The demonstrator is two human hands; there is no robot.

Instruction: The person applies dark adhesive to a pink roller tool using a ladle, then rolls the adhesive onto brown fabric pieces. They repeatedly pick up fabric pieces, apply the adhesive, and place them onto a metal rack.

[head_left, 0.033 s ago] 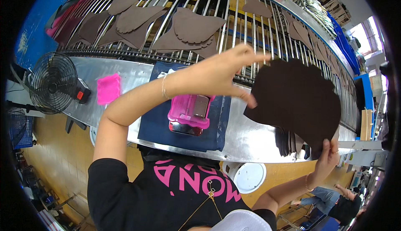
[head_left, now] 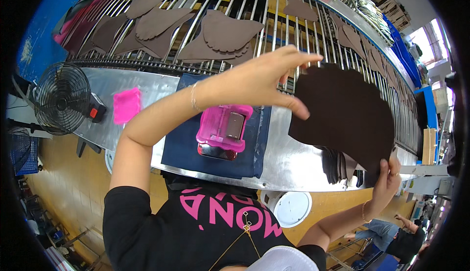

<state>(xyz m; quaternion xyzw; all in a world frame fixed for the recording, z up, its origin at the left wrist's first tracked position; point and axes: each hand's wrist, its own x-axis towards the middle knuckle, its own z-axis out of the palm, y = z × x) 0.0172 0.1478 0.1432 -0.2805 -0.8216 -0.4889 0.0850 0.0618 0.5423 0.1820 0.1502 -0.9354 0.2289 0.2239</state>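
Note:
A dark brown flat cut piece (head_left: pixel 345 116) with a scalloped edge, leather-like, hangs over the right side of the metal table. My right hand (head_left: pixel 387 182) pinches its lower right corner. At the piece's left end is my left hand (head_left: pixel 264 80), thumb and forefinger spread wide apart. The thumb tip overlaps the piece in view; whether it touches is hard to tell. Below the piece, a stack of dark cut pieces (head_left: pixel 338 165) sits at the table's front edge. Similar brown pieces (head_left: pixel 230 31) lie on the roller rack beyond the table.
A pink tray (head_left: pixel 210 129) with a small metallic object rests on dark blue cloth (head_left: pixel 181 148). Left of it are a pink cloth square (head_left: pixel 127 105) and a black fan (head_left: pixel 62 102). A white bucket lid (head_left: pixel 293 208) is below the table. Another person (head_left: pixel 399 241) is at the lower right.
My left hand has moved slightly right, its thumb now overlapping the brown piece. The piece has shifted a little left, still pinched by my right hand.

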